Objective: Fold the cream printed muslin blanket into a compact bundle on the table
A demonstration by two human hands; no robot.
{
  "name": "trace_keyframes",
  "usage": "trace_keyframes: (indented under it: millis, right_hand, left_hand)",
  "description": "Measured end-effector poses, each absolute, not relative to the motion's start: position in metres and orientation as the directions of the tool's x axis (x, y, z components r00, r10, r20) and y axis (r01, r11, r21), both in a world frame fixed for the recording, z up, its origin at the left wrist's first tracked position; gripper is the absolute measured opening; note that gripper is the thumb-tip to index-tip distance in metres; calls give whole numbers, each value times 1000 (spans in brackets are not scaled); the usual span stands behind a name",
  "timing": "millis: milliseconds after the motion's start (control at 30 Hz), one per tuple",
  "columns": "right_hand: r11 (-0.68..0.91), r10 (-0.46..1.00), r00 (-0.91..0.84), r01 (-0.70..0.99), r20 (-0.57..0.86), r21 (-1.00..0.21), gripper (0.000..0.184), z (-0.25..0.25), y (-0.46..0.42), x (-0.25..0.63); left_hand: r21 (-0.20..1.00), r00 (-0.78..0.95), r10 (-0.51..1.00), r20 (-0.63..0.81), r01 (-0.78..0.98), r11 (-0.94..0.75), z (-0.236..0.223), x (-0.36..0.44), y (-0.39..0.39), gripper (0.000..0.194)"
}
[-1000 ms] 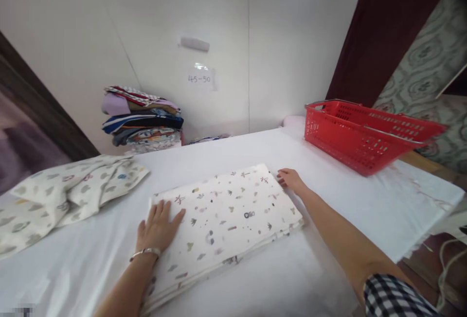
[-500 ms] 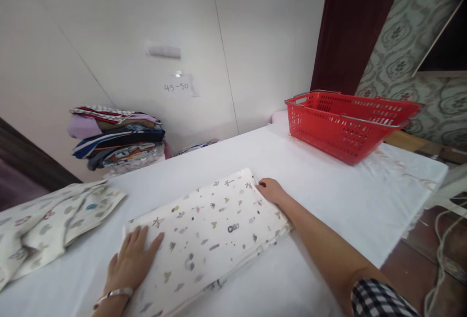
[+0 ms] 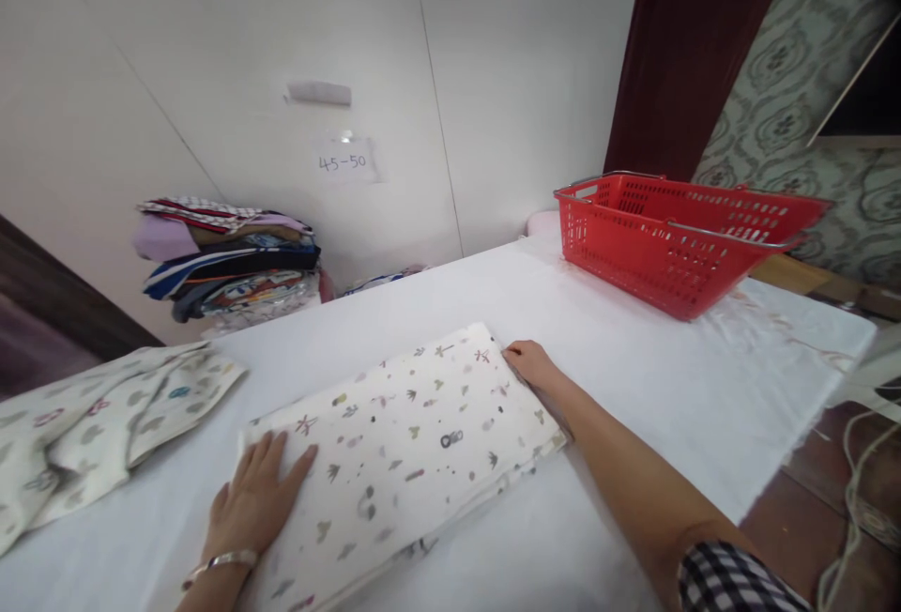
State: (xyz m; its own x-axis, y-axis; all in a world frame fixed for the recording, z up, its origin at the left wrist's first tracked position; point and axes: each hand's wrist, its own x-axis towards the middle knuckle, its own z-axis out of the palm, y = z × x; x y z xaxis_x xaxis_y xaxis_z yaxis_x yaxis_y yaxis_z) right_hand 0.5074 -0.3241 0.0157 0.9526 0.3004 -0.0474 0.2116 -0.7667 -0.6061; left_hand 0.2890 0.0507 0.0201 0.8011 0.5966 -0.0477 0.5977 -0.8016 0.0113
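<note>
A folded white cloth [image 3: 401, 462] with small printed plants and figures lies on the white-covered table [image 3: 598, 387] in front of me. My left hand [image 3: 254, 490], a bracelet at its wrist, rests flat on the cloth's left side with the fingers stretched out and the thumb apart. At the far right corner, the curled fingers of my right hand [image 3: 529, 363] are closed on the cloth's edge; the fingertips are partly hidden. To the left lies a second, loosely spread white cloth [image 3: 105, 429] with grey printed shapes.
A red plastic basket [image 3: 633, 260] with metal handles stands at the table's far right. Behind the table on the left is a stack of folded fabrics [image 3: 232, 255]. A paper marked 45-50 [image 3: 344, 161] is stuck to the wall. Cables [image 3: 855, 490] hang beyond the right edge.
The view has shifted very slightly. Both hands stay in about the same places on the folded cloth, which lies as before.
</note>
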Motion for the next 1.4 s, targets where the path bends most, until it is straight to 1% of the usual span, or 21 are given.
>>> trace_keyframes:
  millis: [100, 167, 233, 367, 500, 567, 767, 900, 967, 1100, 1267, 1333, 1400]
  right_hand:
    - [-769, 301, 951, 200, -67, -608, 46, 19, -325, 505]
    - [-771, 304, 949, 195, -81, -606, 51, 20, -325, 502]
    - [-779, 312, 946, 200, -91, -594, 47, 20, -323, 500]
    - [-812, 315, 944, 212, -103, -544, 29, 17, -320, 502]
    - [-831, 310, 945, 218, -102, -512, 22, 14, -321, 505]
    - [-835, 318, 943, 231, -95, -500, 21, 14, -321, 505]
    - [-837, 357, 932, 291, -59, -464, 31, 24, -320, 497]
    - [-845, 346, 938, 314, 5, -434, 21, 29, -311, 482]
    - [-854, 361, 931, 352, 49, -382, 21, 30, -304, 474]
    - [-871, 413, 904, 427, 111, -243, 23, 31, -296, 462]
    - [-858, 469, 869, 491, 157, -150, 23, 33, -295, 456]
    - [-846, 479, 863, 503, 160, -178, 23, 33, -295, 455]
    - [-834, 461, 878, 479, 131, -275, 23, 32, -296, 458]
  left_hand:
    - [22, 805, 592, -44, 593, -805, 20, 289, 50, 75]
    - [33, 806, 590, -42, 592, -805, 20, 289, 50, 75]
    - [43, 805, 592, -35, 593, -804, 19, 288, 51, 74]
    - [55, 805, 593, -29, 593, -803, 19, 288, 50, 74]
    - [65, 799, 600, -39, 601, -797, 20, 288, 47, 73]
    - [69, 799, 600, -45, 602, -796, 21, 288, 46, 73]
    - [87, 803, 596, -27, 596, -799, 22, 288, 45, 72]
    - [58, 795, 605, -36, 606, -793, 21, 288, 45, 72]
    - [38, 795, 606, -34, 607, -794, 21, 287, 47, 72]
    - [6, 807, 590, -30, 590, -807, 17, 288, 55, 72]
    - [10, 838, 545, 6, 545, -838, 7, 290, 70, 65]
    - [11, 850, 526, 9, 526, -850, 3, 290, 74, 62]
    - [9, 849, 529, 7, 529, -849, 1, 289, 76, 61]
